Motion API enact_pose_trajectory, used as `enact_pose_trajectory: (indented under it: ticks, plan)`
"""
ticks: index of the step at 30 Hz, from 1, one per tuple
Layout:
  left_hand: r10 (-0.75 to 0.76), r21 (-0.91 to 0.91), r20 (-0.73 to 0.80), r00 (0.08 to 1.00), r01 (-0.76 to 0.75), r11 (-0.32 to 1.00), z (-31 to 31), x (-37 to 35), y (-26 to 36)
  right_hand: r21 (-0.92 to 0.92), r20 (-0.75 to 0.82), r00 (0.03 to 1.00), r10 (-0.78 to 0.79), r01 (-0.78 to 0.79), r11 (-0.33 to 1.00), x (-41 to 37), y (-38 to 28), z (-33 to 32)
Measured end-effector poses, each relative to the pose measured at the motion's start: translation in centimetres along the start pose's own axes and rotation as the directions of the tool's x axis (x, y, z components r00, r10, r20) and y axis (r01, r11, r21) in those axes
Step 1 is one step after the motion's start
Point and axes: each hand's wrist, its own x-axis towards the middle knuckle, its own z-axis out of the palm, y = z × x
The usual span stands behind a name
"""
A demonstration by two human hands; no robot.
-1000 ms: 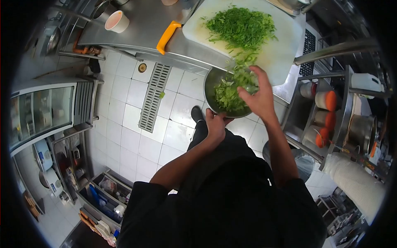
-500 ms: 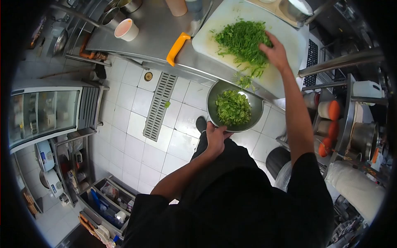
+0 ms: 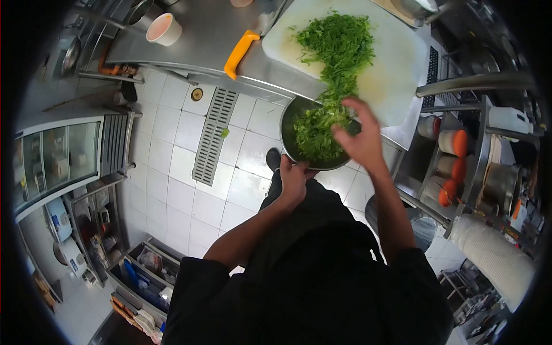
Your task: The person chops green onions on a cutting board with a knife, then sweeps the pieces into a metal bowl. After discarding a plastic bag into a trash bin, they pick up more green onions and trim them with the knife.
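Note:
My left hand (image 3: 294, 178) grips the near rim of a round metal bowl (image 3: 288, 127), held just below the counter's front edge. Chopped greens (image 3: 315, 133) fill much of the bowl. Over its right side is my right hand (image 3: 361, 135), fingers apart and curved beside the greens. A pile of finely cut green leaves (image 3: 339, 43) lies on the white cutting board (image 3: 397, 75). From that pile a trail of greens runs over the board's front edge into the bowl.
A knife with an orange handle (image 3: 241, 54) rests at the counter edge, left of the board. Farther left stands a white tub (image 3: 164, 29). A metal rail (image 3: 474, 84) juts in at right. Below are a floor drain grate (image 3: 215, 135) and a bin (image 3: 422, 230).
My right hand has come from the pile on the board down to the bowl, and greens have slid with it over the edge. The bowl holds more greens; my left hand still grips it.

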Motion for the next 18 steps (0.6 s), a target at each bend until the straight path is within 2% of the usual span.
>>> enact_pose_trajectory:
  ticks: [2,6,9,11,13,16,18]
  plan:
    - [-0.009,0.020,-0.001,1.000,0.009,1.000,-0.6,-0.2,0.2,0.019,-0.085,0.994,0.075,-0.074,0.997,3.3,2.0,-1.3]
    - [-0.035,0.046,0.009,0.999,0.034,0.998,-0.5,-0.3,1.1,-0.113,-0.198,0.976,-0.091,0.069,0.991,16.5,8.7,-3.8]
    - [-0.011,0.049,0.015,1.000,0.010,0.999,-0.9,-0.1,0.7,0.038,-0.102,0.994,-0.031,0.035,0.999,23.2,10.8,-3.0]
    - [-0.015,0.039,0.011,1.000,0.015,0.999,-0.9,0.0,0.7,-0.004,0.030,0.999,-0.026,0.027,1.000,24.6,12.7,-1.6]
    - [0.000,0.016,0.009,1.000,0.000,1.000,-0.9,0.1,0.5,0.012,0.168,0.986,-0.011,0.009,1.000,24.0,12.0,-0.9]
    - [-0.008,0.010,0.002,1.000,0.008,1.000,-1.2,0.8,0.0,-0.001,0.265,0.964,-0.026,0.027,1.000,21.1,9.8,-0.8]
    - [-0.009,0.022,0.003,1.000,0.009,1.000,-1.0,1.3,-0.1,0.015,0.276,0.961,-0.021,0.017,1.000,19.3,9.1,-1.3]
